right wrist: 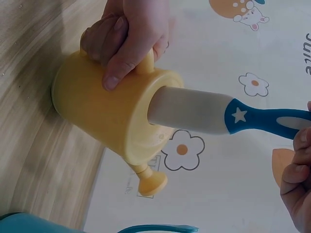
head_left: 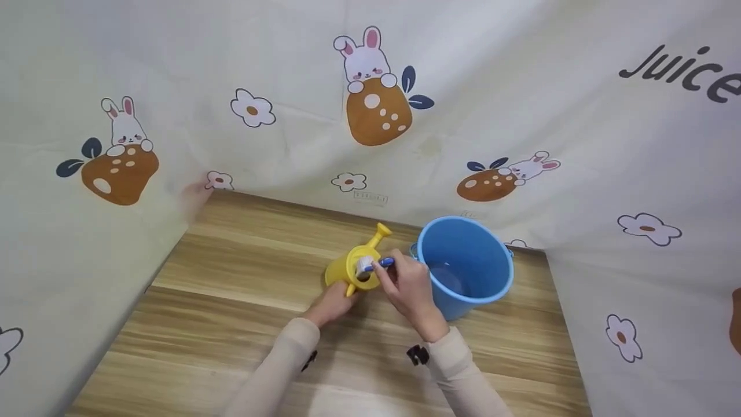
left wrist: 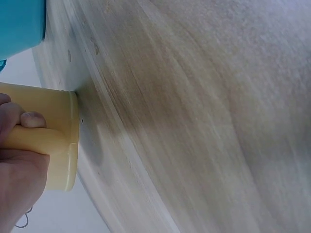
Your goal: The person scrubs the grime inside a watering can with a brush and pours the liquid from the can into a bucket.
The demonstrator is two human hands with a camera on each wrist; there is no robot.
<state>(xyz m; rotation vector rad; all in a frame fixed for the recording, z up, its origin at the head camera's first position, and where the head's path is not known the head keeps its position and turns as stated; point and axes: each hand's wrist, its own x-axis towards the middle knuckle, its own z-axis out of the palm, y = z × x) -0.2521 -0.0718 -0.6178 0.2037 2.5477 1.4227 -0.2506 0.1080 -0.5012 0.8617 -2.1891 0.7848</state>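
A yellow toy watering can (head_left: 337, 271) stands on the wood-patterned floor, its spout pointing away to the back right. My left hand (head_left: 331, 303) grips the can's handle (left wrist: 29, 138), fingers wrapped round it. In my right hand (head_left: 412, 289) is the blue handle (right wrist: 269, 116) of a toy shovel, marked with a star. The shovel's pale blade (right wrist: 192, 109) reaches into the can's top opening, where its tip is hidden.
Right beside my right hand stands a blue bucket (head_left: 463, 263) with its mouth upward. A pale cloth (head_left: 289, 145) printed with rabbits and flowers walls in the wooden surface (head_left: 231, 255) at the back and both sides.
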